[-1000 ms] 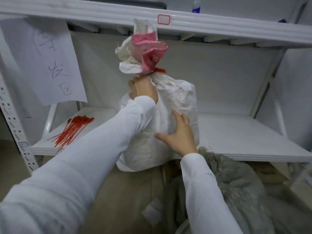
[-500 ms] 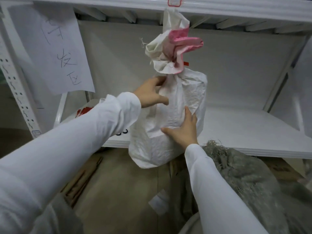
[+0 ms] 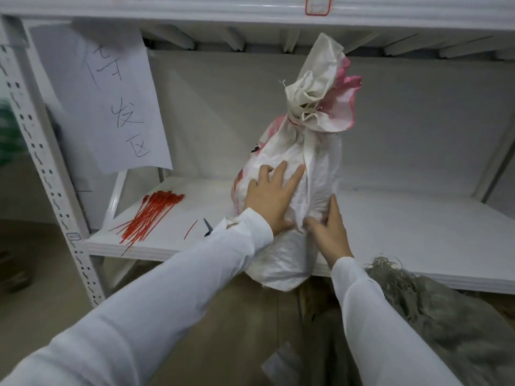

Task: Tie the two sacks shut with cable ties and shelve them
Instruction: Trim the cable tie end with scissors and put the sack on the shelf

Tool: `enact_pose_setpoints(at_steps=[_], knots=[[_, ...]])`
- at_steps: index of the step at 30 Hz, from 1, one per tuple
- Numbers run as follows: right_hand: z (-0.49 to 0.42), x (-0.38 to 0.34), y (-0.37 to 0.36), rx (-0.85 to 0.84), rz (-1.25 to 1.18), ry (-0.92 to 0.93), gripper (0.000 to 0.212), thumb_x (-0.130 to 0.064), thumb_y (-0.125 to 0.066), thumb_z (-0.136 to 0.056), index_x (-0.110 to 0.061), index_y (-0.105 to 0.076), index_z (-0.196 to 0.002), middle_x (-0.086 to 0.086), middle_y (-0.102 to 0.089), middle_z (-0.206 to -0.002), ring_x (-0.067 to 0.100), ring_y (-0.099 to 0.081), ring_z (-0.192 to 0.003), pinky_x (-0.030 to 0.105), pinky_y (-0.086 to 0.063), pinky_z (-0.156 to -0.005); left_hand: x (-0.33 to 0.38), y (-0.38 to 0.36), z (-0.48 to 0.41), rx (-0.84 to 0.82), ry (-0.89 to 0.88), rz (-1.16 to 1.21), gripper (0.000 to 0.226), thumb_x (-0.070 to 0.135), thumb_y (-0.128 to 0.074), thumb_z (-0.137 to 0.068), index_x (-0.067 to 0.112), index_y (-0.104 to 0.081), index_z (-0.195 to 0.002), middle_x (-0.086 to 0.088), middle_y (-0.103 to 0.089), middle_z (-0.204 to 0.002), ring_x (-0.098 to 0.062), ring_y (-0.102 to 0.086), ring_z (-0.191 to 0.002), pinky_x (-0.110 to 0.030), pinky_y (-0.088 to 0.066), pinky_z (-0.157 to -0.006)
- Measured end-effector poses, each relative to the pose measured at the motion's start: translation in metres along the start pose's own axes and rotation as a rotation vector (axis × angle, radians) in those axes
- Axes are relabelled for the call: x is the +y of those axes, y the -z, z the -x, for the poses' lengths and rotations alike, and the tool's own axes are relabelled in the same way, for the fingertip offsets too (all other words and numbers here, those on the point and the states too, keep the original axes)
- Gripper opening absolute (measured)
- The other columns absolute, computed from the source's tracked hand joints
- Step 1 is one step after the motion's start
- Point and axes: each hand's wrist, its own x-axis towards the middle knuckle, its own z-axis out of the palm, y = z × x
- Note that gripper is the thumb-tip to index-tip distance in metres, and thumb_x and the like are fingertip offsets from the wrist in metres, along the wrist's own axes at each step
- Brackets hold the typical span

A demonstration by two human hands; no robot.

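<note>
White woven sack with pink print (image 3: 317, 160), neck tied, stands at front edge of white shelf (image 3: 418, 232), bottom overhanging. Left hand (image 3: 270, 201) grip spread flat on its side. Right hand (image 3: 331, 232) grip straight-fingered, pressing its lower front. Bundle of red cable ties (image 3: 150, 215) near left front corner.

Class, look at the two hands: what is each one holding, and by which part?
The white sack, steadied rather than gripped: the left hand lies flat on its middle front, and the right hand is against its lower right side.
</note>
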Motion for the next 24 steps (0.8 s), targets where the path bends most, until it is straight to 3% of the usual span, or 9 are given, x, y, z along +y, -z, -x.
enact_pose_setpoints(at_steps=[4,7,10,13,15,18,21,24], knots=[[-0.016,0.007,-0.027,-0.112,0.153,0.054,0.102,-0.072,-0.066,-0.068,-0.046,-0.010,-0.149,-0.009,-0.018,-0.160,0.022,-0.025,-0.146,0.052,-0.030,-0.115,0.000,-0.023,-0.019,0.033,0.041,-0.020,0.109,0.051,-0.076,-0.068,0.026,-0.009,-0.150,-0.007,-0.014,-0.155,-0.037,-0.025,-0.132,-0.046,-0.039,-0.097],[-0.027,0.011,-0.037,-0.039,0.264,0.087,0.096,-0.046,-0.076,-0.074,-0.035,-0.017,-0.150,-0.002,-0.026,-0.155,0.026,-0.037,-0.138,0.043,-0.039,-0.110,-0.016,-0.041,-0.039,0.013,0.011,0.040,0.111,0.049,-0.078,-0.066,0.025,-0.010,-0.150,-0.004,-0.014,-0.156,-0.035,-0.021,-0.135,-0.047,-0.038,-0.102],[-0.038,0.019,-0.044,0.069,0.332,0.051,0.084,-0.021,-0.071,-0.081,-0.027,-0.021,-0.149,0.004,-0.030,-0.151,0.028,-0.045,-0.129,0.039,-0.043,-0.101,-0.042,-0.059,-0.056,-0.036,-0.049,0.103,0.125,0.047,-0.084,-0.059,0.023,-0.005,-0.152,-0.005,-0.005,-0.159,-0.033,-0.012,-0.141,-0.050,-0.032,-0.110],[-0.048,0.017,-0.056,0.184,0.392,0.053,0.076,-0.012,-0.067,-0.083,-0.028,-0.025,-0.144,0.007,-0.036,-0.143,0.029,-0.052,-0.118,0.038,-0.048,-0.090,-0.060,-0.074,-0.063,-0.075,-0.035,0.047,0.134,0.042,-0.088,-0.056,0.024,0.006,-0.152,-0.007,0.012,-0.160,-0.031,0.003,-0.147,-0.050,-0.019,-0.117],[-0.056,0.014,-0.067,0.259,0.398,0.084,0.067,-0.006,-0.065,-0.082,-0.024,-0.032,-0.137,0.007,-0.042,-0.133,0.030,-0.056,-0.108,0.037,-0.048,-0.081,-0.062,-0.083,-0.065,-0.073,0.049,-0.044,0.137,0.046,-0.086,-0.058,0.031,0.015,-0.149,-0.007,0.021,-0.158,-0.035,0.011,-0.146,-0.059,-0.011,-0.114],[-0.063,0.012,-0.087,0.412,0.399,0.176,0.042,0.002,-0.060,-0.083,-0.016,-0.045,-0.118,0.009,-0.052,-0.113,0.031,-0.059,-0.094,0.036,-0.050,-0.073,-0.059,-0.102,-0.072,-0.066,0.145,-0.008,0.134,0.046,-0.083,-0.062,0.037,0.021,-0.146,-0.007,0.020,-0.158,-0.040,0.004,-0.145,-0.060,-0.017,-0.113],[-0.074,0.014,-0.095,0.423,0.292,0.150,0.037,0.004,-0.056,-0.083,-0.013,-0.052,-0.116,0.011,-0.059,-0.109,0.031,-0.060,-0.095,0.031,-0.046,-0.078,-0.059,-0.118,-0.085,-0.013,0.177,0.000,0.120,0.037,-0.078,-0.073,0.036,0.016,-0.148,-0.008,0.004,-0.160,-0.041,-0.009,-0.143,-0.053,-0.028,-0.111],[-0.090,0.020,-0.090,0.230,0.151,0.054,0.053,0.001,-0.054,-0.082,-0.014,-0.051,-0.132,0.009,-0.060,-0.125,0.029,-0.059,-0.112,0.033,-0.046,-0.097,-0.061,-0.132,-0.099,0.001,0.206,-0.034,0.113,0.033,-0.073,-0.080,0.031,0.017,-0.149,-0.011,-0.005,-0.158,-0.042,-0.014,-0.141,-0.050,-0.026,-0.114]])
